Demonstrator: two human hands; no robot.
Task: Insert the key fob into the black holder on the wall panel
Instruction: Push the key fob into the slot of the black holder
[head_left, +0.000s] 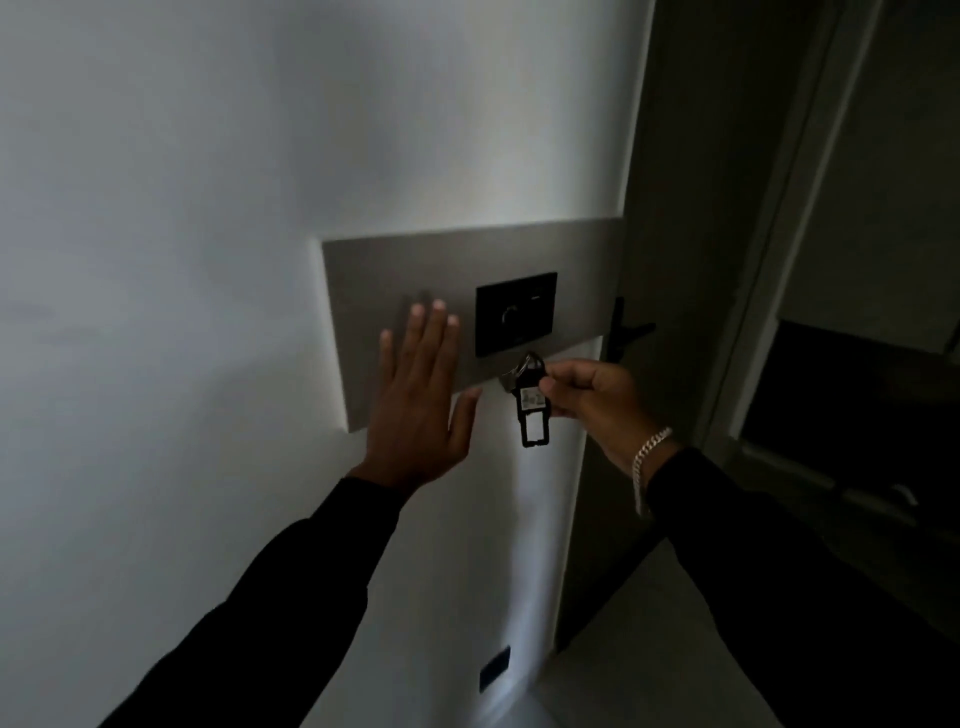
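left hand (415, 395) spread flat on grey wall panel (374, 270). right hand (592, 397) pinches key fob (531, 410), just below black holder (515, 313), not inserted.

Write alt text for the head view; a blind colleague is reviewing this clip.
A right hand holds a key fob just below the black holder on a grey wall panel; the left hand rests flat beside it.
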